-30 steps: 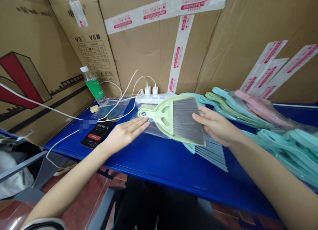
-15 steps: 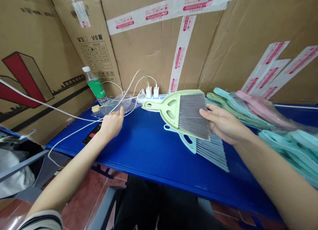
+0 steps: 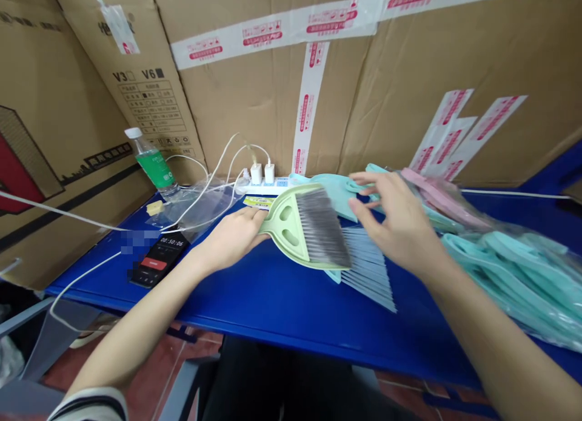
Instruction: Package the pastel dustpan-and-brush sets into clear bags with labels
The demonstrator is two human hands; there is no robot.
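My left hand is closed around the handle of a light green hand brush with grey bristles. A green dustpan of the same colour seems nested behind it. My right hand is raised just right of the bristles, fingers apart and holding nothing. Below and behind the green set, a blue hand brush lies on the table, mostly covered. Farther back lies a light blue dustpan, partly behind my right fingers.
Plastic-wrapped turquoise brush sets and a pink one lie at right. Left are a phone, a bottle, a clear bag and white cables. A power strip sits against the cardboard wall.
My left hand has come right and taken the green brush by its handle. My right hand has let go of the bristle end. The green set has shifted left and lower.
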